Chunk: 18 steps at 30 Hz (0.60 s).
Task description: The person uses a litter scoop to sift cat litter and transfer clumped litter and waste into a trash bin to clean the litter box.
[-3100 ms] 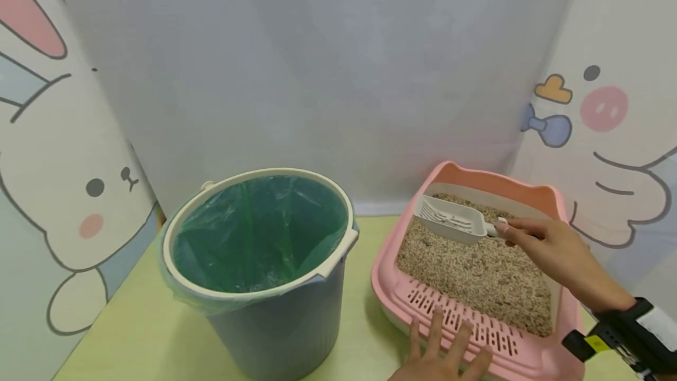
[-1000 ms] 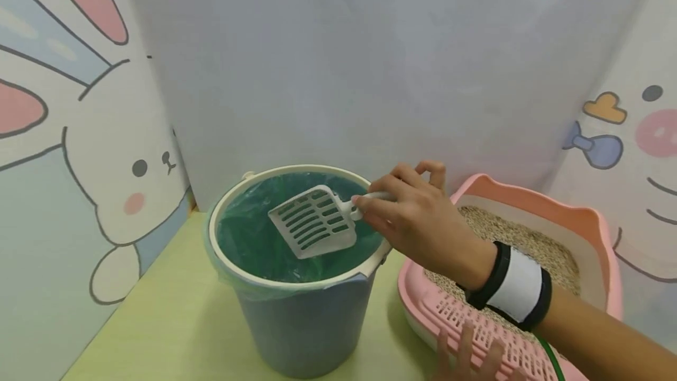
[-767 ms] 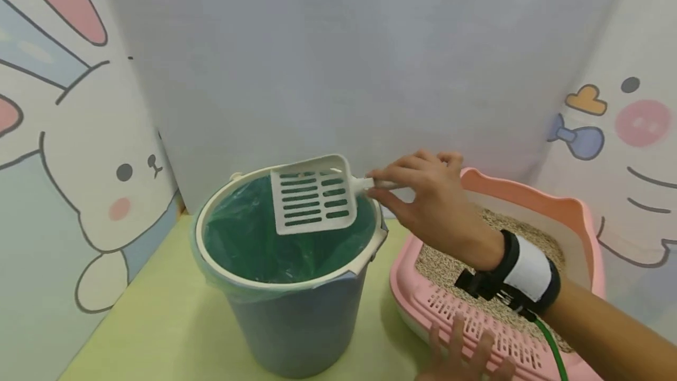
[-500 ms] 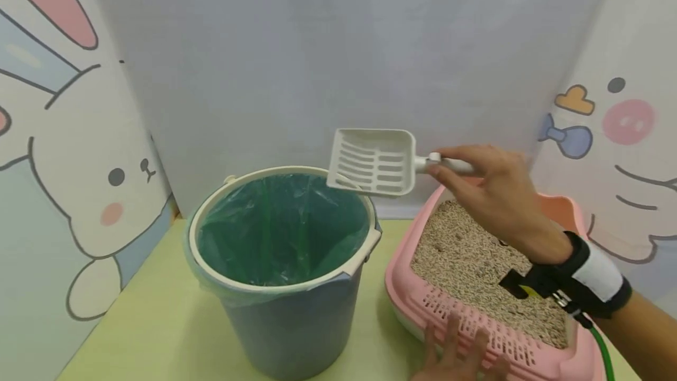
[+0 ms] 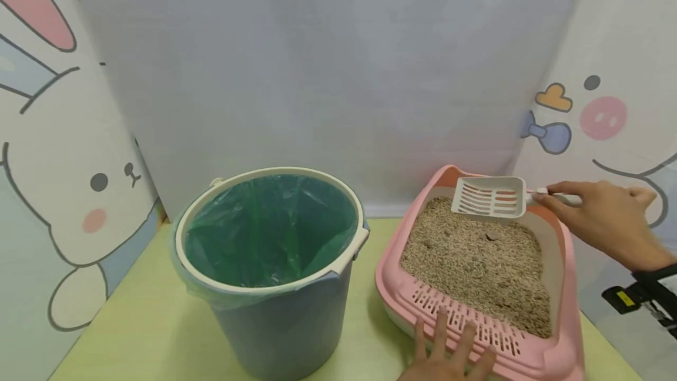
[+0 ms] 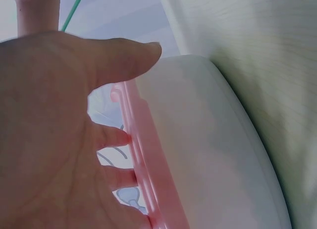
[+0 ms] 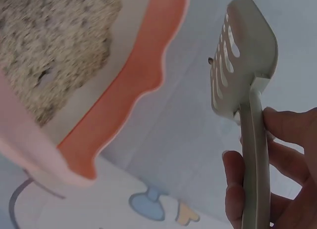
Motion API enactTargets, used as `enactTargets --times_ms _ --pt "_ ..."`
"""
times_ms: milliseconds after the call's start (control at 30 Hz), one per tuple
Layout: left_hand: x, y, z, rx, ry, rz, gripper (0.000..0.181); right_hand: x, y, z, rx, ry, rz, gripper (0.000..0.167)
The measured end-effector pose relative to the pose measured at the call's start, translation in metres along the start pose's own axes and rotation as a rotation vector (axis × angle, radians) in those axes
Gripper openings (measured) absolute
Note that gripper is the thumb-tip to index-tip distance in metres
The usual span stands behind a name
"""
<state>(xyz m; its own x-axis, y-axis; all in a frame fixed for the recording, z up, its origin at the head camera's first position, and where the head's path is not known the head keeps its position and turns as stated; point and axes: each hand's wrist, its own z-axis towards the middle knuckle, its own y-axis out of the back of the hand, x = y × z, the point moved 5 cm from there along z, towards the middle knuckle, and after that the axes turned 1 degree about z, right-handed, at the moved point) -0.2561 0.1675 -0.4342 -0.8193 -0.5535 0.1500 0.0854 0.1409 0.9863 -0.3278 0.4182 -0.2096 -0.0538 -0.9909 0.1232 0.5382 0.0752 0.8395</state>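
scoop extends leftward from the right hand, which grips its handle.

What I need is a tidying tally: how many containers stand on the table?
2: the gray bin, with its green liner, on the left, and the pink litter tray to its right. No others show.

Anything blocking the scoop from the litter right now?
Nothing visible. The right hand holds the scoop raised clear of the litter, open space between. The left hand rests on the slotted front ledge, out of the way.
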Motion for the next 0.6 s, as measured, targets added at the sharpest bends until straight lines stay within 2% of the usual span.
enactTargets --times_ms 100,233,400,467,600 --pt "0.001 0.001 -0.001 0.003 -0.003 -0.021 0.073 -0.019 -0.011 -0.006 0.040 0.043 -0.106 0.048" --pt "0.005 0.001 -0.002 0.021 -0.008 -0.045 0.073 -0.030 -0.029 -0.011 0.052 0.139 -0.221 0.026" --pt "0.004 0.000 -0.002 0.019 -0.007 -0.046 0.074 -0.035 -0.051 -0.016 0.159 0.168 -0.277 0.010" --pt "0.004 0.000 0.000 0.021 -0.006 -0.056 0.074 -0.036 -0.057 -0.017 0.206 0.165 -0.284 0.011" --pt "0.002 -0.003 0.004 0.020 0.009 -0.077 0.072 -0.033 -0.066 -0.017 0.227 0.236 -0.338 0.026"
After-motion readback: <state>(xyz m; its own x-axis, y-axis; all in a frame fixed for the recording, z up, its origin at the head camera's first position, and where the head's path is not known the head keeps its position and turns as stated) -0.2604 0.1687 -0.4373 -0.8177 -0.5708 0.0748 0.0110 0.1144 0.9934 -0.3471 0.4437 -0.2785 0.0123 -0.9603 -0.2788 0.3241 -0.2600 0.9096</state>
